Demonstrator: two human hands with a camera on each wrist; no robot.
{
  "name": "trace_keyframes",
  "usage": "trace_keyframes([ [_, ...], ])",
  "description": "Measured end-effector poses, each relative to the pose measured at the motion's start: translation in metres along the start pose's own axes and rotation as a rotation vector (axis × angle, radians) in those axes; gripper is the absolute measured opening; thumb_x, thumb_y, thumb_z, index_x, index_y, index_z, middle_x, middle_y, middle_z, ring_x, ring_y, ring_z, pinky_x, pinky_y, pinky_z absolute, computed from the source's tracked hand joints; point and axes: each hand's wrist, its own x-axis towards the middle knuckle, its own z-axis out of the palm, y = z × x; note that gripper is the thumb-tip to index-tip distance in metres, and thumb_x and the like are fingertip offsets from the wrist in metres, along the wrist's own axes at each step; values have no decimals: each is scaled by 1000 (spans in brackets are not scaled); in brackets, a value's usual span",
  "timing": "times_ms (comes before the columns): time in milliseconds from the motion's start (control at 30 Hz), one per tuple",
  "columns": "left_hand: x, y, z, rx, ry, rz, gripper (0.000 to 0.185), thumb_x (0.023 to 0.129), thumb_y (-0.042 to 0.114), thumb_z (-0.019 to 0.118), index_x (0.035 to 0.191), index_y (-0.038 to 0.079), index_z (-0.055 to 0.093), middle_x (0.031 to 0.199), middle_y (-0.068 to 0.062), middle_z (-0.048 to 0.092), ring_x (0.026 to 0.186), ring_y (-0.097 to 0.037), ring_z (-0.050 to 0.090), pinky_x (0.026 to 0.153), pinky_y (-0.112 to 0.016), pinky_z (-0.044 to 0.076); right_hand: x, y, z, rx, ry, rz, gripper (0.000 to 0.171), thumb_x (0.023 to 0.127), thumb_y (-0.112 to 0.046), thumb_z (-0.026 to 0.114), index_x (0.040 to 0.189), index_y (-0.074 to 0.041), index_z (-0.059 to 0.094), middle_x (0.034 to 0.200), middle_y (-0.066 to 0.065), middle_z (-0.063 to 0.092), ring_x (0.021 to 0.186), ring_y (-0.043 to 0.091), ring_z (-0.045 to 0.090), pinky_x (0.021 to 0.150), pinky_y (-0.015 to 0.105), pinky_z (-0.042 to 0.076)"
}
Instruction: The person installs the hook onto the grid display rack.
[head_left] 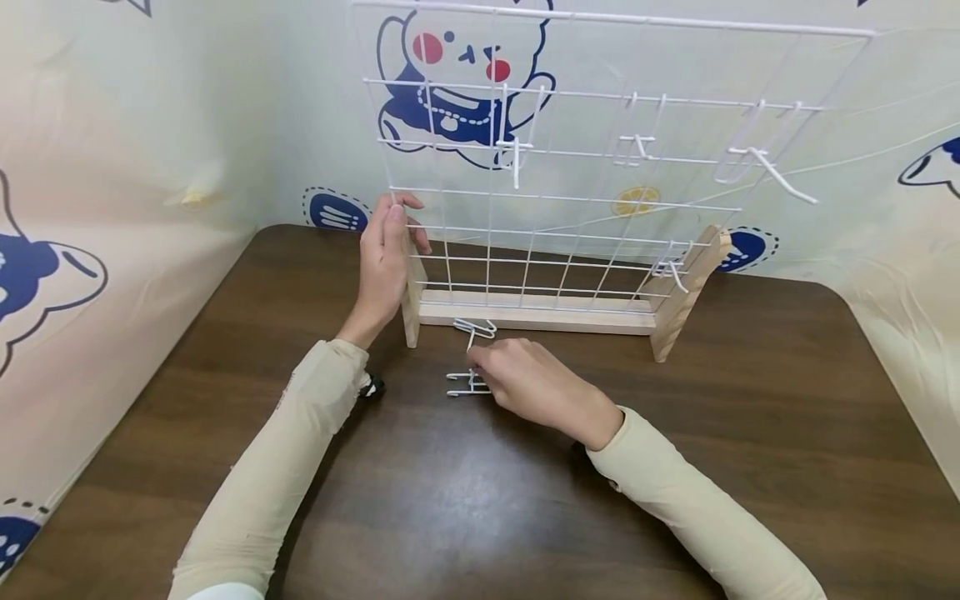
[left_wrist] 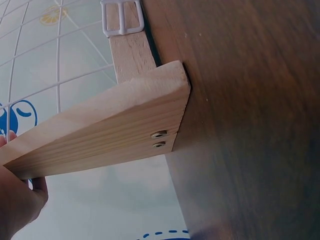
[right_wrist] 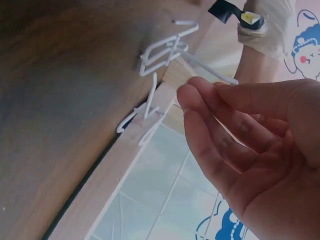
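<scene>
A white wire grid rack (head_left: pixel 551 227) stands in a wooden base at the back of the table. My left hand (head_left: pixel 387 250) grips the top of its left wooden side post (left_wrist: pixel 100 120), thumb in front and fingers behind. Two white wire hooks are by my right hand (head_left: pixel 536 385): one hook (head_left: pixel 476 328) at the base's crossbar, the other hook (right_wrist: pixel 162 55) on the tabletop. My right fingers (right_wrist: pixel 200 125) are loosely curled with the tips together, right beside the second hook's prong; nothing shows between them.
More white hooks hang on the grid: one upper left (head_left: pixel 516 158), one upper middle (head_left: pixel 639 143), a long one upper right (head_left: pixel 772 171), and one lower right (head_left: pixel 670 268). The brown table (head_left: pixel 442 517) meets a cartoon-print cloth (head_left: pixel 225 117) behind and at the sides.
</scene>
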Motion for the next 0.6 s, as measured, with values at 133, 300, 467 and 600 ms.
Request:
trace_keyframes([
  [133,0,-15,-5,-10,13,-20,29,108,16,33,112,-2,56,84,-29,51,67,-32,54,69,-31,50,0,1,-2,30,-35,14,12,90,1,62,95,-8,67,74,-5,65,63,10,61,59,32,52],
  [300,1,-20,-7,-20,13,-14,29,108,14,32,112,-1,57,85,-30,50,67,-35,53,68,-32,49,1,2,4,108,-107,10,9,96,-8,63,90,-11,69,72,-9,62,60,6,53,59,27,49],
  [467,2,-20,-6,-16,3,-6,29,108,15,32,113,1,57,85,-28,50,68,-34,54,68,-32,49,1,6,4,146,-99,7,15,97,-8,62,86,-11,71,71,-9,61,60,5,49,60,25,48],
  [600,2,-18,-4,-12,0,-3,28,108,19,33,113,5,58,85,-25,52,68,-30,55,69,-32,50,0,9,-3,134,-58,5,14,96,-7,63,83,-10,68,69,-9,57,61,6,49,60,25,47],
])
